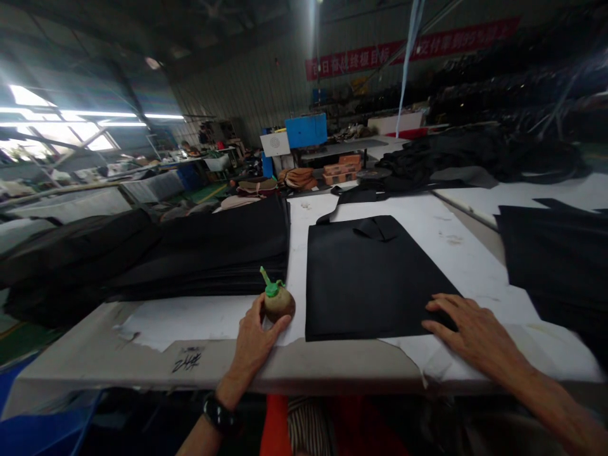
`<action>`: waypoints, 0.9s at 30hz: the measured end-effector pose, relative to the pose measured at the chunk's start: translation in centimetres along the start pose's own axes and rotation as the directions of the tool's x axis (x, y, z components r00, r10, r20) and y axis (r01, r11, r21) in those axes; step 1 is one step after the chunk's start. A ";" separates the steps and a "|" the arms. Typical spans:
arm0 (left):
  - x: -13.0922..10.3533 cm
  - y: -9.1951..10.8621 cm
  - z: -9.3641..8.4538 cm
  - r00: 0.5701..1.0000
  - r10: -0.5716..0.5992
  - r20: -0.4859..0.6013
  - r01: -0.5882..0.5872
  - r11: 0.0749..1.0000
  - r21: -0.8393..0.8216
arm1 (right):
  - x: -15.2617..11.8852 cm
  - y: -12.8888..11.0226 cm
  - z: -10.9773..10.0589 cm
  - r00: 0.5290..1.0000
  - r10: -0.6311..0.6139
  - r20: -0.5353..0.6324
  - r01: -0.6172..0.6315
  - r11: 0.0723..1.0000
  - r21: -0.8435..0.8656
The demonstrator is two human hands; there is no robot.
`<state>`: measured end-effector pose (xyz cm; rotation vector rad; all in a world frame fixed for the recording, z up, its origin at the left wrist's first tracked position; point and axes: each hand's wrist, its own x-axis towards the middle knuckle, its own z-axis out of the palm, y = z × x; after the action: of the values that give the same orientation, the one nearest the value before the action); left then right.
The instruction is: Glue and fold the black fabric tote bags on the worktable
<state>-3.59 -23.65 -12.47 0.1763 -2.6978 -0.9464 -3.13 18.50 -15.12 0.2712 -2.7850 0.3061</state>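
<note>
A rounded, tan squeeze bottle with a green cap and spout (279,304) stands near the table's front. My left hand (256,332) is wrapped round its left and front sides, thumb and fingers closed on it. To the right lies a flat black fabric panel (365,285), with a small black strip (377,229) near its far edge. My right hand (468,329) rests on the panel's front right corner, fingers stretched out and thumb apart, gripping nothing that I can see.
White paper (190,320) covers much of the table (118,354). A thick stack of black fabric (213,247) lies left, more black pieces (551,259) right. Behind are a black fabric heap (498,155), orange boxes (342,170) and a blue board (306,131).
</note>
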 end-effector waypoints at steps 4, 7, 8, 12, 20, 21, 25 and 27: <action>0.1 0.0 0.0 1.000 0.009 0.010 -0.008 0.996 -0.091 | 0.1 -0.1 0.2 1.000 0.010 -0.010 -0.009 0.999 0.031; 0.0 0.2 -0.2 1.000 0.009 -0.001 -0.010 0.987 -0.161 | -0.5 -1.1 0.1 0.994 0.049 -0.097 -0.033 0.987 0.157; -0.1 0.4 -0.4 1.000 0.007 -0.010 -0.008 0.984 -0.180 | -0.8 -1.8 0.1 0.989 0.078 -0.129 -0.047 0.972 0.230; -1.2 2.0 -1.1 1.000 0.000 -0.031 -0.007 0.970 -0.243 | -2.2 -6.3 0.0 0.974 0.225 -0.001 -0.181 0.791 0.584; -8.8 11.1 2.1 0.900 0.137 0.413 0.320 0.434 -0.842 | -4.2 -15.4 -0.6 0.961 -0.006 0.277 -0.277 0.034 0.960; -9.7 12.2 2.6 0.872 0.192 0.450 0.367 0.353 -0.861 | -4.6 -15.6 -0.6 0.958 -0.015 0.285 -0.285 0.013 0.958; -11.0 14.5 2.4 0.780 0.371 0.503 0.443 0.239 -0.864 | -7.0 -14.0 0.0 0.935 0.030 0.353 -0.353 0.006 0.935; -9.8 13.7 1.1 0.660 0.461 0.594 0.441 0.402 -0.802 | -8.6 -11.9 0.6 0.915 0.054 0.399 -0.396 -0.060 0.916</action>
<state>5.16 -10.32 -6.86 -0.6479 -2.0999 -2.9063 7.29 8.24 -16.46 0.0991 -2.0672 2.6070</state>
